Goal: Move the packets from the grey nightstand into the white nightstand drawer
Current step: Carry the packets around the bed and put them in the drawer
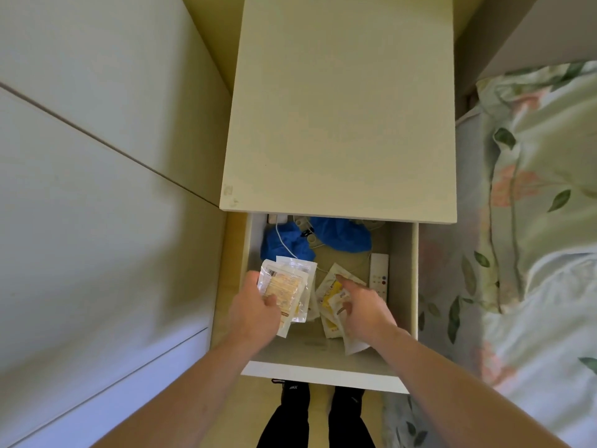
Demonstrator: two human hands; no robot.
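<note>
- A person stands over the open white drawer, both hands inside it, in what looks like the drop-off step of the move.
- The left hand grips a stack of clear packets, thumb curled over the top packet, the other fingers beneath; the stack fans up and away from the fingertips, above the drawer floor.
- The right hand rests on yellow packets low in the drawer, forefinger stretched forward and thumb pressing one; blur makes it hard to tell whether it pinches or merely pushes them.
- Beyond both sets of fingertips lie blue cloth and a white cable; a remote sits just right of the right forefinger.
- Next move, as judged: lower the left stack beside the yellow packets, let go, and withdraw both hands.
</note>
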